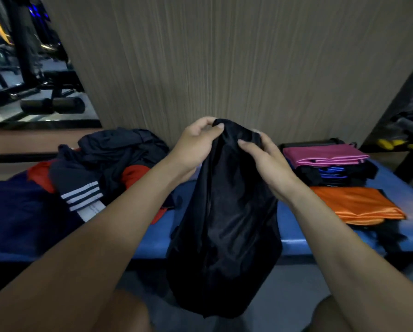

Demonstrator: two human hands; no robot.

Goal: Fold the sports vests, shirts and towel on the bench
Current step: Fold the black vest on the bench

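Wood-grain wall panel (236, 68) straight ahead, blue padded counter (294, 238) under it, gym machines (28, 68) off beyond the left hand.

One black garment (224, 224) up in the air, dead centre, hanging from both hands down past the counter's front edge. Cannot tell whether vest or shirt.

Out past the left hand: one loose heap of unfolded clothes (100, 168) on the counter, dark navy mostly, red showing through, one piece with three white stripes (82, 194). Too tangled to count beyond that.

Out past the right hand: two folded lots. One stack (330, 164) with a pink piece on top and black and blue layers below, number of layers unclear. One orange piece (356, 203) nearer, folded flat on something black.

No readable writing or brand anywhere; only a faint blurred print below the stripes.

Left hand (196, 147): fingers curled, thumb and fingertips pinching the garment's top edge. Right hand (265, 161): fingers bent over the same bunched top, gripping it just beside the left. Both closed on the cloth, almost touching.
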